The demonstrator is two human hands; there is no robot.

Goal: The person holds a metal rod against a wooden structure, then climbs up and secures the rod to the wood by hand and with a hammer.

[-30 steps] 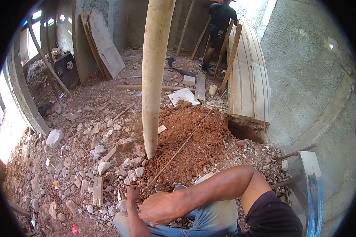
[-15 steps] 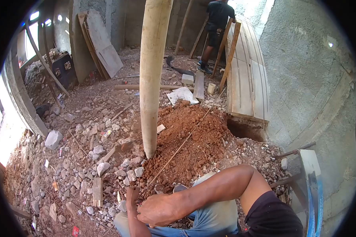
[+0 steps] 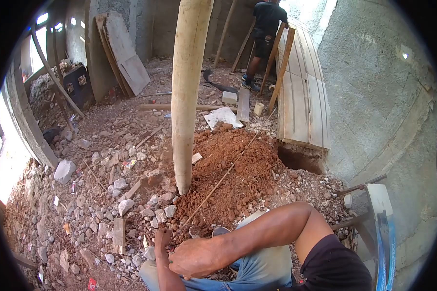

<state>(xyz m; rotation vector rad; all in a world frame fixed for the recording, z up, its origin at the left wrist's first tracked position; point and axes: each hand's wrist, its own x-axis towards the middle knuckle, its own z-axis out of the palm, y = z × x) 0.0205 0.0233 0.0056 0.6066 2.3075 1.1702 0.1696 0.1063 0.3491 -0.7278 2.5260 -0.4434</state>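
My right hand (image 3: pixel 196 258) rests over my left wrist, just above my jeans (image 3: pixel 264 262); its fingers curl down, and what they hold, if anything, is hidden. My left hand (image 3: pixel 163 238) points up at the bottom centre, mostly hidden and too unclear to read its fingers. Beyond my hands lies a mound of red soil (image 3: pixel 233 169), with a thin rod (image 3: pixel 218 184) slanting across it. A thick upright pole (image 3: pixel 186 97) stands at the mound's left side.
A co-worker (image 3: pixel 267 34) stands at the back beside wooden props. Pale panels (image 3: pixel 301 92) lean on the right wall, above a dug hole (image 3: pixel 301 159). Boards (image 3: pixel 124 53) lean at the back left. Rubble (image 3: pixel 102 194) covers the left ground. A blue-streaked post (image 3: pixel 383 228) stands at right.
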